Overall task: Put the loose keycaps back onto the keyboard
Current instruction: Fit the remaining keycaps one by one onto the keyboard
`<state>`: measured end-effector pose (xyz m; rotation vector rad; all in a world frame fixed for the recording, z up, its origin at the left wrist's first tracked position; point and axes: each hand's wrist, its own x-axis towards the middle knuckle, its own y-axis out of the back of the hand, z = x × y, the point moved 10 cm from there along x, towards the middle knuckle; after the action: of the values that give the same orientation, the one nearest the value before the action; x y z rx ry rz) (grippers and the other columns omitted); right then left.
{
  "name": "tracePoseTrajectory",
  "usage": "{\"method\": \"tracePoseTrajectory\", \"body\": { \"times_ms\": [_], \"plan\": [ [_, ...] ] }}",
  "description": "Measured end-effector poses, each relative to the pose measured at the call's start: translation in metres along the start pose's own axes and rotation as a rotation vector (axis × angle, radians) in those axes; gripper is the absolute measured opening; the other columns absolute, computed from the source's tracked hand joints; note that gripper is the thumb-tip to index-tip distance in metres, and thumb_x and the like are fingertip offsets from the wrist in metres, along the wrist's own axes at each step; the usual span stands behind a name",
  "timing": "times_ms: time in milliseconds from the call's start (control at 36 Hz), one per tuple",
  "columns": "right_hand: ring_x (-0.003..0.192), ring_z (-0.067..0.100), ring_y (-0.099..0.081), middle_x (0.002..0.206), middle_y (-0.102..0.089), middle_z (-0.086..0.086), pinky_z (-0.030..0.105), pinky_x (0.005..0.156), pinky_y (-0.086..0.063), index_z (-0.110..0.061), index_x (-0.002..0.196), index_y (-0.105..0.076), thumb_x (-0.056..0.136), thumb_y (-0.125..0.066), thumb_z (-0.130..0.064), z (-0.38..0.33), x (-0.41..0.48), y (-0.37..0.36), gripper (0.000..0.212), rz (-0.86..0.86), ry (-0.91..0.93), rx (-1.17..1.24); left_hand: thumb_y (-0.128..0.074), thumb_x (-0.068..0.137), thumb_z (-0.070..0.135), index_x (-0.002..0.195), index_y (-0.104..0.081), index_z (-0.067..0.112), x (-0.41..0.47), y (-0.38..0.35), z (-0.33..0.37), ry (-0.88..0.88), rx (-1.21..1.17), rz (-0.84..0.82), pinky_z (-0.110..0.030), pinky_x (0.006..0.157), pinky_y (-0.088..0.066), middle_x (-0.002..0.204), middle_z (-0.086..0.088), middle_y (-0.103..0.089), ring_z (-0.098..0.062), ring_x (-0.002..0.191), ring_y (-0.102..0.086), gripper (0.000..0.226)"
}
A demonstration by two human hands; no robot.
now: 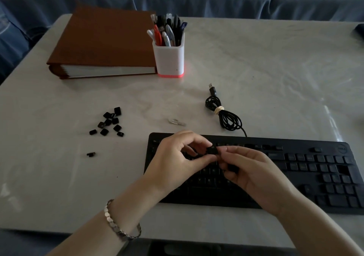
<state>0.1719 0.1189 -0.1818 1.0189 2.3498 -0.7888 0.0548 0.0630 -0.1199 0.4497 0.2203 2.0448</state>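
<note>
Fingertips (208, 159) of the left hand (175, 157) and the right hand (254, 171) pinched one small square black plastic keycap (212, 150) between them, above the flat black plastic keyboard (307, 175), hiding its middle keys. Roughly ten more glossy keycaps (110, 122) lay clustered on the pale table (266, 74); one stray keycap (91, 154) lay apart, blurred.

head view — looking down, near hands (197, 163)
</note>
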Motion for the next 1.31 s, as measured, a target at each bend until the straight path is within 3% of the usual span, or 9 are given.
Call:
{"method": "tracePoseTrajectory", "body": {
  "times_ms": [139,278,528,611,722,861,944,1139,1306],
  "plan": [
    [0.058,0.006,-0.051,0.066,-0.061,0.002,0.015,0.053,-0.046,-0.009,0.083,-0.070,0.080,-0.061,-0.005,-0.003,-0.001,0.003,0.010,0.041,0.067,-0.132,-0.079,0.066,0.023,0.080,-0.062,0.035,-0.002,-0.002,0.000,0.020,-0.003,-0.004,-0.015,0.065,-0.049,0.081,0.012,-0.065,-0.001,0.071,-0.062,0.025],
    [0.052,0.004,-0.048,0.064,-0.059,0.003,0.012,0.044,-0.040,-0.004,0.089,-0.070,0.081,-0.060,-0.002,-0.004,-0.002,0.001,0.013,0.033,0.090,-0.114,-0.079,0.065,0.022,0.079,-0.061,0.035,-0.002,-0.004,-0.001,0.033,-0.030,-0.011,-0.011,0.064,-0.047,0.079,0.021,-0.064,0.001,0.068,-0.061,0.027],
    [0.052,0.004,-0.049,0.064,-0.063,0.004,0.011,0.044,-0.038,-0.013,0.079,-0.073,0.083,-0.059,0.001,-0.014,-0.006,0.005,0.019,0.022,0.180,-0.192,-0.084,0.066,0.011,0.078,-0.062,0.032,-0.004,-0.011,-0.003,0.076,-0.020,-0.053,-0.011,0.064,-0.047,0.079,0.018,-0.064,0.001,0.068,-0.061,0.032],
    [0.051,0.002,-0.050,0.060,-0.061,0.000,0.011,0.045,-0.039,-0.013,0.082,-0.074,0.083,-0.061,-0.003,-0.015,-0.006,0.009,0.017,0.012,0.191,-0.246,-0.082,0.067,0.016,0.080,-0.064,0.032,-0.004,-0.015,-0.003,0.083,-0.026,-0.067,-0.017,0.065,-0.051,0.082,0.013,-0.065,-0.002,0.070,-0.063,0.027],
    [0.057,0.004,-0.054,0.063,-0.064,-0.003,0.014,0.050,-0.043,-0.015,0.084,-0.071,0.079,-0.066,-0.008,-0.016,-0.008,0.020,0.010,0.031,0.207,-0.304,-0.075,0.074,0.012,0.090,-0.067,0.035,-0.003,-0.029,-0.005,0.080,-0.039,-0.132,-0.014,0.069,-0.050,0.090,0.008,-0.066,-0.005,0.079,-0.064,0.029],
    [0.063,0.002,-0.062,0.071,-0.070,-0.004,0.012,0.056,-0.045,-0.018,0.093,-0.067,0.077,-0.069,-0.004,-0.025,-0.015,0.042,0.022,0.073,0.287,-0.375,-0.070,0.080,0.004,0.098,-0.068,0.033,0.001,-0.061,-0.006,0.113,-0.027,-0.258,-0.012,0.078,-0.048,0.096,0.010,-0.067,-0.002,0.089,-0.063,0.034],
    [0.067,0.006,-0.064,0.072,-0.070,-0.002,0.016,0.064,-0.050,-0.022,0.093,-0.067,0.076,-0.070,-0.001,-0.032,-0.023,0.059,0.027,0.118,0.371,-0.439,-0.073,0.078,0.004,0.092,-0.065,0.040,0.004,-0.080,-0.009,0.182,-0.071,-0.278,-0.012,0.079,-0.049,0.093,0.015,-0.069,0.000,0.085,-0.065,0.039],
    [0.074,0.001,-0.063,0.084,-0.069,-0.017,0.012,0.070,-0.049,-0.043,0.087,-0.067,0.075,-0.073,-0.007,-0.043,-0.047,0.096,0.039,0.187,0.498,-0.688,-0.077,0.071,-0.003,0.087,-0.061,0.021,0.009,-0.129,-0.011,0.332,-0.214,-0.367,-0.024,0.079,-0.054,0.078,0.002,-0.071,-0.011,0.076,-0.069,0.033],
    [0.072,0.003,-0.061,0.084,-0.065,-0.022,0.009,0.065,-0.045,-0.049,0.082,-0.062,0.070,-0.079,-0.016,-0.054,-0.060,0.127,0.039,0.223,0.570,-0.928,-0.078,0.072,0.002,0.086,-0.059,0.023,0.013,-0.173,-0.002,0.322,-0.169,-0.491,-0.021,0.076,-0.053,0.078,0.003,-0.072,-0.010,0.075,-0.069,0.031]
  ]
}}
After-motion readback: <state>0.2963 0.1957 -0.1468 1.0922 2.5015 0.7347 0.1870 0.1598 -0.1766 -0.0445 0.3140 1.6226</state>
